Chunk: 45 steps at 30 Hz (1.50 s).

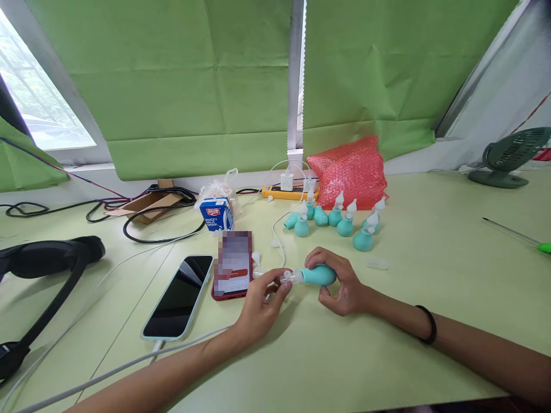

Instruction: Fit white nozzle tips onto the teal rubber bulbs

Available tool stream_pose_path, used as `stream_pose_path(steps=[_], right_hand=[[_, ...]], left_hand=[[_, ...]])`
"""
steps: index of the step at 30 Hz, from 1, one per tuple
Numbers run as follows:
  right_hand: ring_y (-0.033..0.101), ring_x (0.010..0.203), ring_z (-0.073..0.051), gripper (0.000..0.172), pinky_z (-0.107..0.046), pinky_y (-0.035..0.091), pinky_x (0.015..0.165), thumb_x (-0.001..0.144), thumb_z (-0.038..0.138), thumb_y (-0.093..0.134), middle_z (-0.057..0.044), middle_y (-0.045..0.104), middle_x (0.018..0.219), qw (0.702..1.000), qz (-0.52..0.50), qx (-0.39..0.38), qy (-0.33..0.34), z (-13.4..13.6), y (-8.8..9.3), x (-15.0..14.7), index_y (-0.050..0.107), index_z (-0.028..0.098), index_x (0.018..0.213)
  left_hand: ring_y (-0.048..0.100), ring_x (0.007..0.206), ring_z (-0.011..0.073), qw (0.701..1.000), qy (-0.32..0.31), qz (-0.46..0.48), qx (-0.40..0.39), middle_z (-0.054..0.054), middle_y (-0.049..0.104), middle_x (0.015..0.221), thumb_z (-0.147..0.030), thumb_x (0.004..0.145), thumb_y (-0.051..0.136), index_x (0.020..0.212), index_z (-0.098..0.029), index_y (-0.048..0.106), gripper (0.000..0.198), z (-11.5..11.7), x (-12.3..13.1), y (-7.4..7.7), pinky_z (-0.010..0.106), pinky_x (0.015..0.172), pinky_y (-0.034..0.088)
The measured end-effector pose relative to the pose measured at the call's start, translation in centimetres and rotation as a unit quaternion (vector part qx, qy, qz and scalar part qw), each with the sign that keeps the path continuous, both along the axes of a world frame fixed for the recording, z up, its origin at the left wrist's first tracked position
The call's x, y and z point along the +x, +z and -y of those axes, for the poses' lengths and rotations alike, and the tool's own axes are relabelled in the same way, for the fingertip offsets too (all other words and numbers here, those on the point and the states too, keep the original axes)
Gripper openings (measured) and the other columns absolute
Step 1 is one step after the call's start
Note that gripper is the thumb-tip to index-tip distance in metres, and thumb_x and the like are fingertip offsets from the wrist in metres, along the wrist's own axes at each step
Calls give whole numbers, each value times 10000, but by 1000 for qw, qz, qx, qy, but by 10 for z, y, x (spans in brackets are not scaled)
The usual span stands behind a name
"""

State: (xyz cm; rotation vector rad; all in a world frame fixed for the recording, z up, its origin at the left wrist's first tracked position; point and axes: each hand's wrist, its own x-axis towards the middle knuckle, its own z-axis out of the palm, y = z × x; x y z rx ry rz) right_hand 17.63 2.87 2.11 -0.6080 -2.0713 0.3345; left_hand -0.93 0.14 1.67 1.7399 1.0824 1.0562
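Observation:
Over the front middle of the table, a teal rubber bulb (317, 275) lies sideways between my hands. It looks like the bulb of a nasal aspirator. My right hand (346, 287) is closed round its rounded end, thumb below and fingers above. A clear plastic nozzle piece (293, 277) joins the bulb's narrow end, and my left hand (262, 307) pinches it between thumb and fingers. Further back stand several teal bulb aspirators (363, 240) with translucent tips. Among them, a bare teal bulb (291, 221) lies on its side. A small translucent piece (377, 264) rests right of my right hand.
Left of my hands lie a red-cased phone (232, 291) and a pale-cased phone (177, 301) with a white cable. Behind are a blue milk carton (217, 214), a power strip (275, 193) and red bubble wrap (353, 178). A screwdriver (516, 230) and fan (499, 172) are at right.

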Motion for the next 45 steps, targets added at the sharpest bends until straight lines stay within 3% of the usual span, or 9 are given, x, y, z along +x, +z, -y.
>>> stream_pose_path(steps=[7,15,21,25,29,35,40,45], right_hand=[[498,770,-155,399,-261,453,614,591,84,465,-57,456,869,995,87,50,3,-2,-7,2,422,195,972],[501,711,-142,243,-227,439,561,709,96,471,-69,491,823,982,116,137,-59,-6,-11,3,460,173,939],[532,598,-126,178,-214,402,499,695,119,463,-29,574,691,983,126,122,-46,-4,-14,1,513,170,858],[519,532,-113,159,-205,351,460,636,118,475,4,570,594,989,130,60,-28,-2,-9,-2,551,176,764],[491,499,-87,147,-186,358,487,562,96,507,20,567,555,991,123,-57,-10,1,0,-4,574,163,674],[421,492,-73,121,-169,356,483,524,117,541,39,501,514,964,152,-218,9,2,6,-2,599,132,628],[405,504,-71,126,-154,321,434,482,131,587,50,458,520,923,167,-347,9,0,8,-1,581,125,608],[362,366,-47,167,-144,279,327,510,165,617,85,392,419,823,180,-535,69,0,9,-2,552,142,662]], left_hand=[[453,540,94,1000,9,0,-12,12,497,653,-365,791,465,934,-113,565,307,0,0,1,191,487,387],[404,471,81,999,-30,-20,-28,-19,434,532,-361,793,459,804,-101,569,283,2,1,4,179,431,325],[423,517,94,996,-24,-69,56,-1,455,583,-305,798,466,741,-118,579,226,3,0,0,195,480,355],[441,542,110,980,-29,-131,147,15,497,578,-253,795,472,759,-120,600,188,4,0,1,215,520,357],[455,542,109,966,-32,-132,220,27,517,608,-209,791,476,825,-125,605,157,6,0,-1,210,508,362],[441,575,115,943,-59,-129,301,36,488,651,-127,788,471,933,-110,554,168,8,-2,-5,213,508,366],[418,600,139,910,-68,-159,377,60,503,663,-75,768,483,1024,-87,491,257,11,-1,-6,241,512,363],[403,587,134,903,-83,-162,390,58,512,659,-76,743,518,981,-95,499,240,14,-1,-5,242,499,349]])
